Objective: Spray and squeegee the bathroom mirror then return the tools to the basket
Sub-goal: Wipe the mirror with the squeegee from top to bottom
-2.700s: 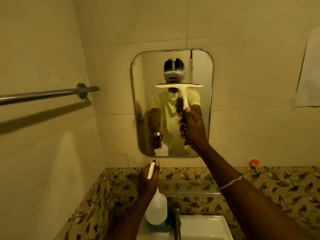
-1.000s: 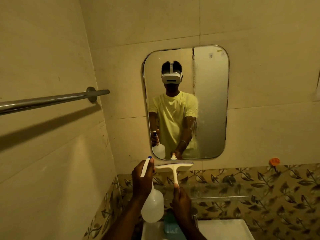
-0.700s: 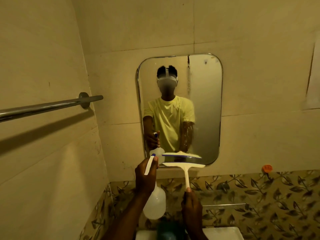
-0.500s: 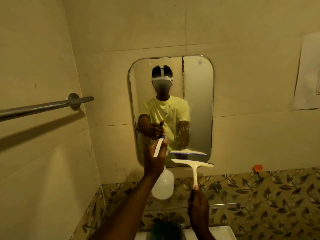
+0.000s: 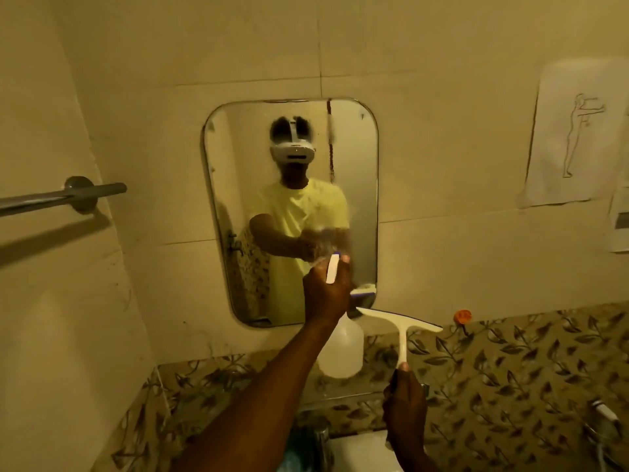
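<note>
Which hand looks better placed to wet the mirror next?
Left, probably: the left hand holds the spray bottle raised before the mirror, while the right hand holds the squeegee below the glass.

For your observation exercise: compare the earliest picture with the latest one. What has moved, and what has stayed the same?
The right hand brought the white T-shaped squeegee down off the rounded wall mirror to below its lower edge. The left hand raised the translucent plastic spray bottle up to the glass. Both grips are unchanged; the chrome towel rail stayed put.
</note>
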Tool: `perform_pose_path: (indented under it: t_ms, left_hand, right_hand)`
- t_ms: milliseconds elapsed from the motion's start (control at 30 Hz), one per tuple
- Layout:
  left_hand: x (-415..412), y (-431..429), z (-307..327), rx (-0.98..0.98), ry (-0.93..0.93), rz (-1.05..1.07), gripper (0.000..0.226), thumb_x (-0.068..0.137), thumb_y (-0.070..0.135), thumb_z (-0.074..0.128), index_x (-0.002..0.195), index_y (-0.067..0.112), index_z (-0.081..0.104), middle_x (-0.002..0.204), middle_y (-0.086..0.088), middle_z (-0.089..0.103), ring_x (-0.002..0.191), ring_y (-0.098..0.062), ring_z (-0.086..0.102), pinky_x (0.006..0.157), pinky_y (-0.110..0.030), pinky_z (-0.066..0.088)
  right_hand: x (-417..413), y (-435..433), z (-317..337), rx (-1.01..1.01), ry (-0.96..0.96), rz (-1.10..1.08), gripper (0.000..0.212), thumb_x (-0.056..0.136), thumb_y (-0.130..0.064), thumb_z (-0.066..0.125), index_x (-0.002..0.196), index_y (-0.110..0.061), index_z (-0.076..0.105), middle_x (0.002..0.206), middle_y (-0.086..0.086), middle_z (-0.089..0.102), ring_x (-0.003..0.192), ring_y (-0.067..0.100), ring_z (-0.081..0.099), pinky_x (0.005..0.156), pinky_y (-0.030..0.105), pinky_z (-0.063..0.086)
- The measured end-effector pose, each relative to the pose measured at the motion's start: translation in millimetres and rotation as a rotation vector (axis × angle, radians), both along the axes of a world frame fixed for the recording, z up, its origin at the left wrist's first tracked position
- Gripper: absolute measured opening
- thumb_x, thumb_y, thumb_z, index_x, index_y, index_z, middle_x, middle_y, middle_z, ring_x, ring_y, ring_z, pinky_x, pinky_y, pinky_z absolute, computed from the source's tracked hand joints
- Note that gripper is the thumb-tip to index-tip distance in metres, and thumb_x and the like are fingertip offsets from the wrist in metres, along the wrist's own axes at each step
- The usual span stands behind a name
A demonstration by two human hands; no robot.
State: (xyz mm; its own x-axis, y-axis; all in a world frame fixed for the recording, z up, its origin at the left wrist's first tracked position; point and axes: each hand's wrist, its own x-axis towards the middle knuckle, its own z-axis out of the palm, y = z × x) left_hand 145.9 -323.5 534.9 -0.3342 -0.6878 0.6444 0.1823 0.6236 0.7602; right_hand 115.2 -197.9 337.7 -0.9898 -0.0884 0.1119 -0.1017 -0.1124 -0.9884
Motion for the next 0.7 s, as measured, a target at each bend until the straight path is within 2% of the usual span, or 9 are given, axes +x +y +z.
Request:
perform_pose_path:
  t_ms: [100, 167, 300, 367, 433, 567, 700]
  left_hand:
    - [1.9, 8.6, -37.9, -0.007, -0.038, 0.029, 0.024, 0.097, 0.041, 0.064, 0.078, 0.026, 0.065, 0.060, 0.014, 0.061, 0.059, 0.003, 0.066, 0.047, -0.010, 0.046]
    - [5.3, 11.5, -56.8, 0.038, -0.026, -0.001, 0.022, 0.096, 0.040, 0.065, 0.079, 0.026, 0.066, 0.062, 0.011, 0.063, 0.060, -0.003, 0.066, 0.048, -0.012, 0.049]
    - [11.6, 19.2, -107.5, 0.147, -0.131, 0.075, 0.028, 0.096, 0.039, 0.066, 0.076, 0.019, 0.069, 0.061, 0.005, 0.065, 0.054, -0.006, 0.064, 0.050, -0.022, 0.053]
    - [18.0, 23.6, -132.3, 0.205, -0.187, 0.089, 0.028, 0.096, 0.037, 0.066, 0.080, 0.015, 0.072, 0.066, -0.001, 0.070, 0.058, -0.009, 0.068, 0.055, -0.029, 0.060]
    - [26.3, 24.0, -145.2, 0.252, -0.155, 0.017, 0.023, 0.096, 0.036, 0.067, 0.083, 0.017, 0.071, 0.067, 0.002, 0.070, 0.060, -0.010, 0.069, 0.054, -0.020, 0.058]
    - [43.0, 15.2, -140.2, 0.228, -0.065, -0.013, 0.021, 0.098, 0.031, 0.063, 0.080, 0.020, 0.068, 0.068, 0.007, 0.069, 0.064, -0.006, 0.068, 0.053, -0.011, 0.049]
    - [55.3, -1.1, -129.1, 0.137, -0.045, 0.059, 0.033, 0.093, 0.048, 0.058, 0.075, 0.022, 0.068, 0.063, 0.002, 0.068, 0.066, -0.007, 0.067, 0.054, -0.011, 0.046]
  right_hand:
    - [-6.2, 9.2, -2.7, -0.024, -0.020, -0.027, 0.054, 0.108, -0.047, 0.042, 0.073, -0.014, 0.066, 0.055, 0.005, 0.058, 0.048, 0.020, 0.055, 0.045, 0.030, 0.042]
    - [-9.2, 14.2, -2.6, -0.026, -0.032, -0.035, 0.053, 0.108, -0.048, 0.041, 0.074, -0.014, 0.063, 0.057, 0.007, 0.057, 0.050, 0.023, 0.053, 0.046, 0.029, 0.042]
    - [-7.3, 25.6, 7.2, -0.047, -0.023, -0.036, 0.052, 0.107, -0.051, 0.040, 0.076, -0.015, 0.061, 0.062, 0.011, 0.056, 0.049, 0.022, 0.051, 0.042, 0.028, 0.040]
    - [-2.1, 30.5, 21.6, -0.072, 0.013, 0.009, 0.053, 0.103, -0.055, 0.039, 0.080, -0.013, 0.061, 0.065, 0.013, 0.056, 0.051, 0.024, 0.051, 0.043, 0.026, 0.041]
    - [1.5, 30.2, 47.6, -0.124, 0.050, 0.103, 0.052, 0.102, -0.055, 0.041, 0.085, -0.010, 0.061, 0.067, 0.013, 0.056, 0.053, 0.024, 0.051, 0.042, 0.025, 0.041]
    - [3.8, 15.6, 133.7, -0.199, 0.233, 0.355, 0.039, 0.111, -0.039, 0.041, 0.095, -0.009, 0.060, 0.067, 0.009, 0.057, 0.048, 0.020, 0.050, 0.039, 0.026, 0.043]
    - [5.5, -12.0, 238.6, -0.243, 0.424, 0.466, 0.033, 0.112, -0.033, 0.042, 0.100, -0.009, 0.061, 0.069, 0.003, 0.063, 0.048, 0.014, 0.056, 0.040, 0.024, 0.048]
